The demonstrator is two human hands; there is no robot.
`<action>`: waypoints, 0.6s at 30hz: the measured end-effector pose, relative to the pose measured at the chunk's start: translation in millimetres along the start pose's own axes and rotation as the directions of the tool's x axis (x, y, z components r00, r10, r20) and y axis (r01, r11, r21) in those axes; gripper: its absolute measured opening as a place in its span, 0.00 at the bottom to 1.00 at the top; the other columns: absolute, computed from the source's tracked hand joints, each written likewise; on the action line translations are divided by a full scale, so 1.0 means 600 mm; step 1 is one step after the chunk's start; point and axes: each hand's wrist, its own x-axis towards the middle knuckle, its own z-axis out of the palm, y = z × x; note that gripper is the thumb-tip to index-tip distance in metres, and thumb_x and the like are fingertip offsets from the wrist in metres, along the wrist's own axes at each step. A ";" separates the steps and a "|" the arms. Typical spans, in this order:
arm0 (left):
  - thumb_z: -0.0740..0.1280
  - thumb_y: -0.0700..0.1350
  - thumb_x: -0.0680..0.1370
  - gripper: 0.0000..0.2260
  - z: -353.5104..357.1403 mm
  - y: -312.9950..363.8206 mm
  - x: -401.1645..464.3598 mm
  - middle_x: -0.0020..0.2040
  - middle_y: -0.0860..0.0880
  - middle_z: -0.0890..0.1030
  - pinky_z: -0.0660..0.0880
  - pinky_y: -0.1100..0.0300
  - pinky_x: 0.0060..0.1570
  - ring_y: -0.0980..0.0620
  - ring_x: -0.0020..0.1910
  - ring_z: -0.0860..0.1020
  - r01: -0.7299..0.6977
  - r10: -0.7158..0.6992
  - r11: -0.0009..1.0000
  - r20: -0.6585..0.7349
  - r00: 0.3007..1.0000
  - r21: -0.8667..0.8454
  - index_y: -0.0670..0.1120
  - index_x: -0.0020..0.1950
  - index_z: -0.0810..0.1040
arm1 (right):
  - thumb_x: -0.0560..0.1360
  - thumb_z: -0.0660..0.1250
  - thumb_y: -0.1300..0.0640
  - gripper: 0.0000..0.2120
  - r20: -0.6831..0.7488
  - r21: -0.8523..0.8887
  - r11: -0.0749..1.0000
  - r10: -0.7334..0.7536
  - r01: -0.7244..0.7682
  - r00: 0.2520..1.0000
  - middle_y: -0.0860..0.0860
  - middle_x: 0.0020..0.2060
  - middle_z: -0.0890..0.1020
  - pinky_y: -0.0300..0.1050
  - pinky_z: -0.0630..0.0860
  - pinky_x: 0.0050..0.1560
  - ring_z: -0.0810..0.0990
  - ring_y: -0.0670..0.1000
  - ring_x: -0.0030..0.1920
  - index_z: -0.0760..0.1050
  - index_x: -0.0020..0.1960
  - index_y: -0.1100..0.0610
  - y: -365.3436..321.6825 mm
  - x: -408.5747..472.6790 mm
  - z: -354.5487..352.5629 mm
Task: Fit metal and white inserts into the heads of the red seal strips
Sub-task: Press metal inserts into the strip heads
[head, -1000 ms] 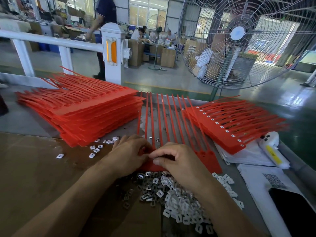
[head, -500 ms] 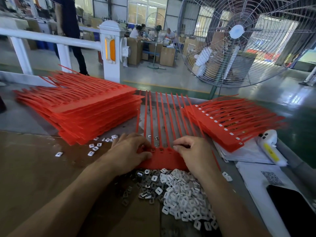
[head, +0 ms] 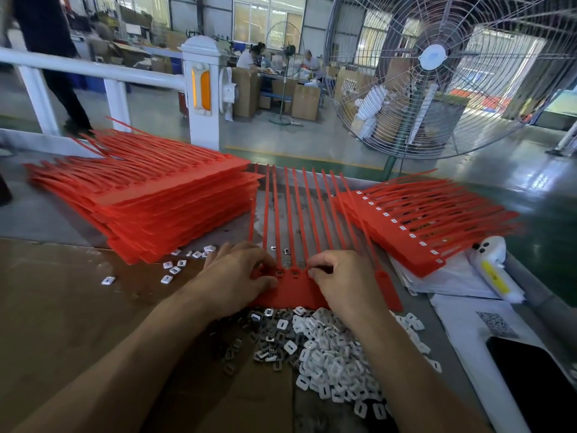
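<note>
A red seal strip sheet (head: pixel 295 292) lies flat before me, its tails pointing away. My left hand (head: pixel 237 276) pinches the left end of its head row between thumb and fingers. My right hand (head: pixel 340 282) has curled fingers, with thumb and forefinger pinched at the head row just right of two open sockets; anything between those fingertips is hidden. White inserts (head: pixel 331 354) are heaped below the sheet, with darker metal inserts (head: pixel 246 342) on the heap's left side.
A tall stack of unfilled red sheets (head: pixel 150 207) sits at left, with stray white inserts (head: pixel 175 270) near it. At right, a stack of filled sheets (head: pixel 421 223), a loose single strip (head: pixel 387 289), a white device (head: pixel 490 264), papers and a phone (head: pixel 537 389). A fan (head: pixel 437 73) stands beyond.
My right hand moved from in front of me to the sheet's right part, lay over it, and now curls its fingers at the head row. My left hand stayed at the left end.
</note>
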 end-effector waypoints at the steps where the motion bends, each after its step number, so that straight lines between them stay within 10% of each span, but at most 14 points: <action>1: 0.68 0.60 0.78 0.14 0.000 0.000 0.000 0.70 0.59 0.70 0.56 0.47 0.74 0.54 0.71 0.63 0.001 -0.001 1.000 0.002 1.000 0.001 0.62 0.64 0.76 | 0.79 0.72 0.60 0.09 0.000 -0.009 1.000 -0.001 0.001 1.000 0.46 0.53 0.87 0.17 0.66 0.41 0.77 0.35 0.42 0.86 0.57 0.54 -0.001 0.000 0.000; 18: 0.67 0.60 0.79 0.15 -0.004 0.001 -0.003 0.69 0.59 0.71 0.59 0.47 0.73 0.52 0.70 0.64 0.002 -0.002 1.000 0.023 1.000 0.006 0.61 0.64 0.76 | 0.82 0.68 0.57 0.13 0.025 -0.044 0.999 0.032 -0.031 0.999 0.45 0.62 0.83 0.18 0.67 0.37 0.73 0.32 0.35 0.82 0.65 0.51 0.007 -0.011 -0.002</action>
